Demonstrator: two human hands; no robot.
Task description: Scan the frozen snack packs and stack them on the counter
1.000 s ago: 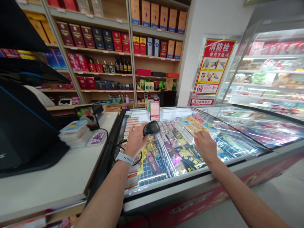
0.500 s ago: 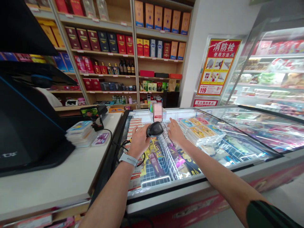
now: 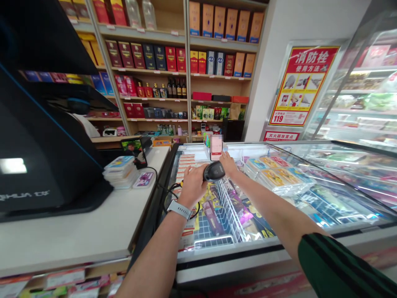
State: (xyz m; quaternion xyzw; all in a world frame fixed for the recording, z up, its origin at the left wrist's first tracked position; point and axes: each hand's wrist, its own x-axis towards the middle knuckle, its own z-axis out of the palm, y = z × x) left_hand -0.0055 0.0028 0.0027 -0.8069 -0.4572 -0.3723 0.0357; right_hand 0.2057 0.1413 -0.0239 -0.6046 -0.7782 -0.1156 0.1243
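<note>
My left hand [image 3: 192, 184], with a grey watch strap [image 3: 180, 209] at its wrist, is wrapped round a black barcode scanner [image 3: 214, 171]. The scanner's head points forward and right, over the freezer's glass top. My right hand [image 3: 228, 164] is empty, its fingers stretched forward at the lower right edge of a phone [image 3: 216, 145]. Whether the fingertips touch the phone, I cannot tell. The phone stands upright toward the far side of the freezer with a pink screen facing me, part of it blurred out. A black cable [image 3: 169, 198] loops below my left hand.
Under the glass, the chest freezer holds a white wire basket [image 3: 229, 211] with wrapped packs. Flat colourful packs [image 3: 279, 174] lie stacked on the right. A black checkout terminal [image 3: 46, 165] and a stack of plastic boxes [image 3: 120, 171] occupy the left counter [image 3: 102, 227]. Shelves of boxed bottles stand behind.
My right hand has moved forward and left to the phone's edge. The left hand still grips the scanner. The whole view has shifted, so things appear further right.
</note>
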